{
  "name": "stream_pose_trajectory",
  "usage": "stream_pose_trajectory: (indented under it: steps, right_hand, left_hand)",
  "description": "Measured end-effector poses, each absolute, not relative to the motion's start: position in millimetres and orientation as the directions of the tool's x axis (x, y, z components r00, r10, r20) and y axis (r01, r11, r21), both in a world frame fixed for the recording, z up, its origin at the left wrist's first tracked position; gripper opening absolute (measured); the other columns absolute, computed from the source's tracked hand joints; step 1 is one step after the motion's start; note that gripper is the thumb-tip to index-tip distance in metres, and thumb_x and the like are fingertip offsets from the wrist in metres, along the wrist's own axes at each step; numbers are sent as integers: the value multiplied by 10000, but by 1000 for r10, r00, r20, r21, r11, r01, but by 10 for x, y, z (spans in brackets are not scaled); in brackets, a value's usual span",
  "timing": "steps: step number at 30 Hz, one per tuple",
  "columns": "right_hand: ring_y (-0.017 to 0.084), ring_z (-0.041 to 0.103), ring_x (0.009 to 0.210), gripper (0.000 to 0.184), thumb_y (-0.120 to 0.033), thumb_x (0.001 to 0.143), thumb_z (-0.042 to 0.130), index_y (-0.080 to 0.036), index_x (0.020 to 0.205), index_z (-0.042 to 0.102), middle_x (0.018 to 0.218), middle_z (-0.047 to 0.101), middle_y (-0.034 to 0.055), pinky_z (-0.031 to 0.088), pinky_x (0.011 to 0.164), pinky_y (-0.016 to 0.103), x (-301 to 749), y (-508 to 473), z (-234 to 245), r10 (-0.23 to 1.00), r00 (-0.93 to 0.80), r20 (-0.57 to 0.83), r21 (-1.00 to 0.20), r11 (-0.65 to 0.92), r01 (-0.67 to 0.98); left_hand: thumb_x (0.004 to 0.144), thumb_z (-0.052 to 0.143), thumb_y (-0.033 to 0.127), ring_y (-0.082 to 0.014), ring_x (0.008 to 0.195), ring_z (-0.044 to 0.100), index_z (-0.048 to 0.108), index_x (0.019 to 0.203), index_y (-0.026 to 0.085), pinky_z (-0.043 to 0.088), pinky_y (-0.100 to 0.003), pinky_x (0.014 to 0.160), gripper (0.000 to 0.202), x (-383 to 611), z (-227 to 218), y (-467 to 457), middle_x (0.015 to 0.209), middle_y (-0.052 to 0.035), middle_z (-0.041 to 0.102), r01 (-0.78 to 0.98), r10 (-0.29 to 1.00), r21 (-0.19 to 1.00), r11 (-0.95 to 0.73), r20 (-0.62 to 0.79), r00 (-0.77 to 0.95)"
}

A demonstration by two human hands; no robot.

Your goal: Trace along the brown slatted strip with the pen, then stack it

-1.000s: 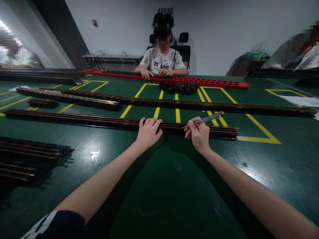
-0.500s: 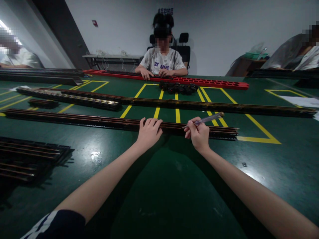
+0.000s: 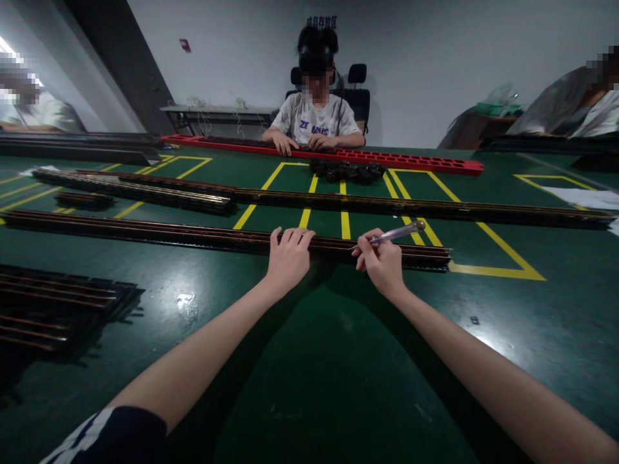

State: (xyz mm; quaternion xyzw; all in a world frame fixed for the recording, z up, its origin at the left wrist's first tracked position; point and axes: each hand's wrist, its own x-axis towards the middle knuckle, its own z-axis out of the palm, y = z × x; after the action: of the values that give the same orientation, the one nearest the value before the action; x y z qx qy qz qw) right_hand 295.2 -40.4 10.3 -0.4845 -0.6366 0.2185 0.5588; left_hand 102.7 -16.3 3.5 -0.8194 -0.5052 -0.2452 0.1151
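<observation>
A long black rail with copper-coloured strips (image 3: 203,234) lies across the table in front of me. My left hand (image 3: 289,258) is closed over its near edge, with the fingers curled on top. My right hand (image 3: 382,261) pinches a slim screwdriver (image 3: 397,232) with a clear purplish handle and a rounded brass-coloured end. Its thin tip points left and down at the strips, between my two hands; whether it touches them I cannot tell. The rail's right end (image 3: 442,259) sticks out past my right hand.
Beyond lie more long dark rails (image 3: 411,207) and a short dark piece (image 3: 84,201). Strip bundles (image 3: 58,293) lie at near left. Across the table, a person (image 3: 316,119) works at a red slotted frame (image 3: 425,162) beside a black clump (image 3: 345,171). Two other people sit at the sides.
The rail has slid slightly to the left. My right hand and the screwdriver have shifted a little left too; my left hand has barely moved.
</observation>
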Motion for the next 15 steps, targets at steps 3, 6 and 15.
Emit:
stream_pose_trajectory:
  steps: [3, 6, 15]
  right_hand:
    - [90, 541, 369, 266, -397, 881, 506, -173, 738, 502, 595, 623, 18, 405, 343, 195, 2951, -413, 117, 861, 73, 503, -810, 440, 388]
    - [88, 535, 370, 279, -406, 883, 502, -169, 736, 512, 602, 625, 23, 401, 338, 194, 2946, -419, 131, 860, 59, 507, -800, 444, 404]
    - [92, 539, 371, 283, -422, 882, 500, -181, 735, 494, 569, 607, 3, 405, 350, 198, 2951, -412, 108, 849, 123, 513, -811, 433, 394]
  left_hand:
    - [828, 381, 64, -237, 1132, 522, 595, 1140, 188, 284, -471, 1041, 397, 1028, 51, -172, 1194, -64, 618, 892, 776, 79, -444, 532, 339]
    - [809, 381, 39, -238, 1126, 524, 601, 1118, 193, 293, -469, 1033, 409, 1020, 58, -173, 1188, -57, 618, 899, 778, 109, -425, 551, 301]
    - [815, 388, 71, -216, 1113, 527, 594, 1101, 215, 280, -444, 1063, 381, 963, 67, -149, 1146, -53, 626, 876, 774, 151, -458, 553, 309]
